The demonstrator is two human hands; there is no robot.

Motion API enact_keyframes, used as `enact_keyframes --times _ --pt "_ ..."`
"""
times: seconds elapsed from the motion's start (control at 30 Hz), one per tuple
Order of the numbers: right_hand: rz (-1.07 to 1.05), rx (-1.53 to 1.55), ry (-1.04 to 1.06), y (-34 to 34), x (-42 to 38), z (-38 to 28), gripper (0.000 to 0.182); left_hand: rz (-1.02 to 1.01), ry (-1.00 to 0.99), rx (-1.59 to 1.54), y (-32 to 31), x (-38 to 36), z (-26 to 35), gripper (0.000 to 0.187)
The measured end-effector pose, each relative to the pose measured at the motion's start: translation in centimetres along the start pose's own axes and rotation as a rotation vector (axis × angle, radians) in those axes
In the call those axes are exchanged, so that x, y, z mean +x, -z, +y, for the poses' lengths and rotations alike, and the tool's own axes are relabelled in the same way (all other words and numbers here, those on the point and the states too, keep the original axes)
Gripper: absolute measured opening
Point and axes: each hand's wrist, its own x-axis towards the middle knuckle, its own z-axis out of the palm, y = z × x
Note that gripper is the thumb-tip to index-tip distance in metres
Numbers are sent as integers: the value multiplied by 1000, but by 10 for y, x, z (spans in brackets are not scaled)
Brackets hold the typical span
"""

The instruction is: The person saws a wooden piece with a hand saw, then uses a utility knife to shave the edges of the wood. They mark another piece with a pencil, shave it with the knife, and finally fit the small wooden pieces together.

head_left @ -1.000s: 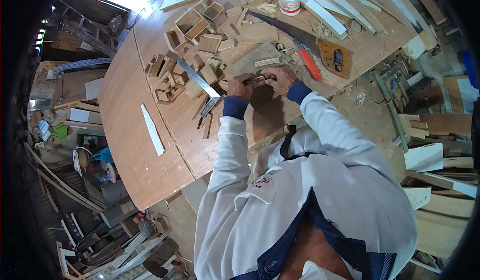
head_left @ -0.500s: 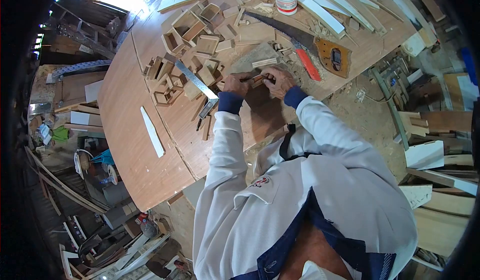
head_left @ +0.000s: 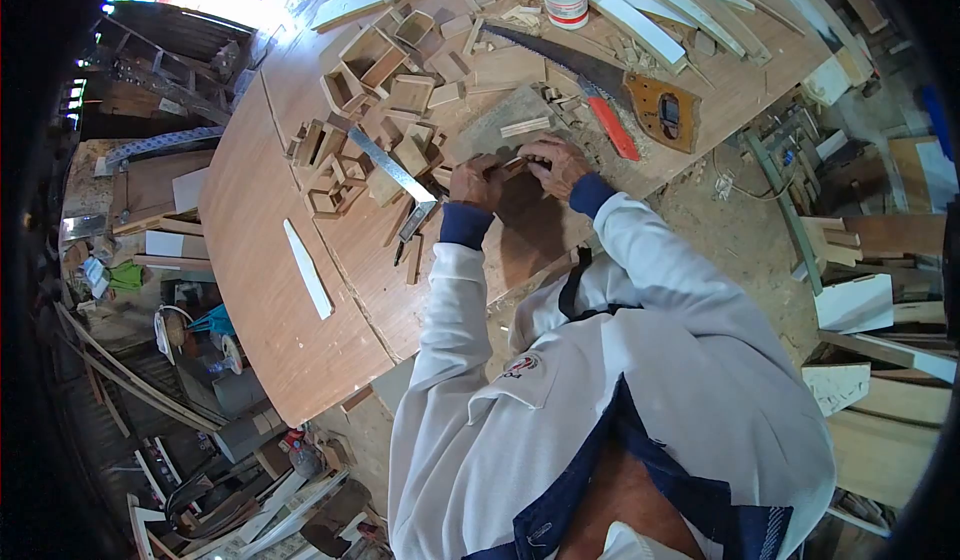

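Note:
My left hand (head_left: 475,181) and my right hand (head_left: 558,167) meet over the near edge of the workbench, both closed on a small wooden piece (head_left: 514,167). Fingers cover most of it, so its full shape is hidden. Just beyond my right hand lie some thin wood strips (head_left: 526,126) on a grey board (head_left: 485,125). A try square (head_left: 395,168) with a metal blade rests left of my left hand. Several small open wooden boxes (head_left: 372,58) and little wooden frames (head_left: 338,185) are grouped farther left.
A handsaw (head_left: 660,110) and a red-handled tool (head_left: 612,128) lie right of my hands. At the back stands a white jar (head_left: 566,2) among long boards (head_left: 640,30). One white tapered strip (head_left: 307,268) lies on the left of the workbench (head_left: 255,310).
My left hand has shifted slightly down and right, and the wooden piece between my hands shows less than before. Both hands stay closed, and the view has shifted slightly.

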Motion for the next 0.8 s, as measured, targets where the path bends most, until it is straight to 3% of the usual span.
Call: enact_keyframes --times 0.13,0.27,0.37,0.43,0.5,0.57,0.67,0.8 --pt "-29 -11 -19 2 -2 1 24 28 -18 11 -3 -4 3 12" --pt "7 -79 91 -1 -1 5 22 55 -20 68 -6 -9 6 12" --pt "6 -52 114 -1 1 5 18 189 65 -26 -11 -19 7 16" --pt "-2 -22 115 -1 0 4 15 308 224 155 -13 -28 9 23" --pt "-39 -58 -6 -2 -1 2 15 325 263 228 -16 -33 15 24" --pt "-31 -60 0 -1 -1 -1 15 316 333 398 -22 -34 25 25" --pt "-15 -91 -8 -2 0 -2 14 332 431 302 -32 -31 25 25" --pt "-1 -148 -25 -2 0 -9 13 346 301 283 -37 -33 15 24"
